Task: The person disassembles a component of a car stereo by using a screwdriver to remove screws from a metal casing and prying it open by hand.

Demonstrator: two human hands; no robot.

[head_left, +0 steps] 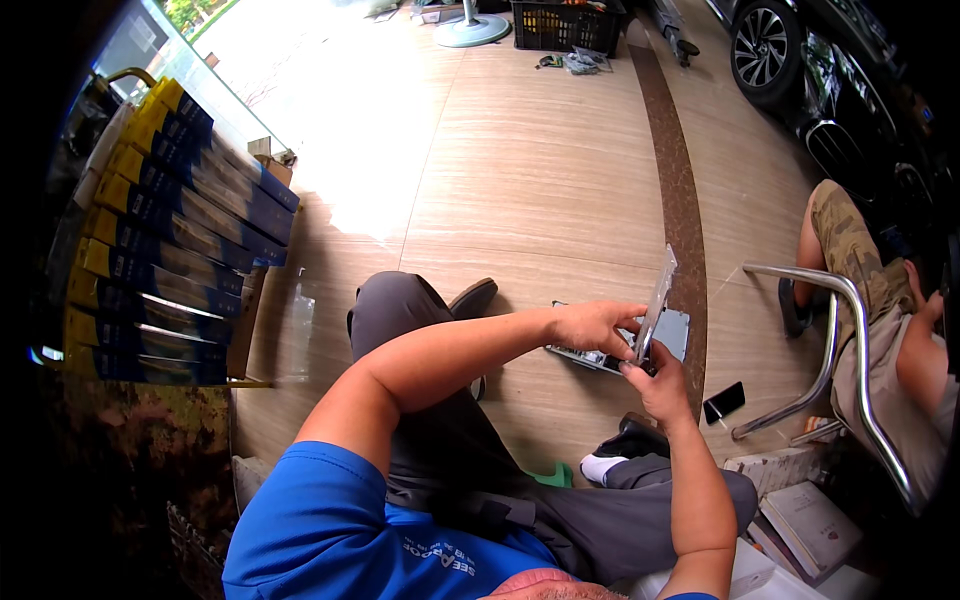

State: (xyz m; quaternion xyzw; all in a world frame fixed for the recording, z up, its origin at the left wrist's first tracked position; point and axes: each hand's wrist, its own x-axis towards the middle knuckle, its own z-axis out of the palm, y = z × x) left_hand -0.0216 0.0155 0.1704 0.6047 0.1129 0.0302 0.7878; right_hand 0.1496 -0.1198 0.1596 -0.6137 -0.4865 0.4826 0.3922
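My left hand [598, 328] and my right hand [658, 378] both grip a thin, upright metal plate [660, 282], left fingers at its lower left side and right fingers at its lower end. Just under and behind my hands, a flat grey metal unit [675, 340] lies on the floor, partly hidden by my hands and the plate. A dark phone [723, 402] lies on the floor to the right of my right hand. A small green plastic stool [552, 475] shows between my legs.
A rack of blue-and-yellow packages [180, 230] stands left. At right, another person in camouflage shorts [845, 230] sits beside a chrome tubular frame [855, 310], near a dark car [830, 90]. A black crate [565, 25] stands ahead; books [810, 525] lie lower right.
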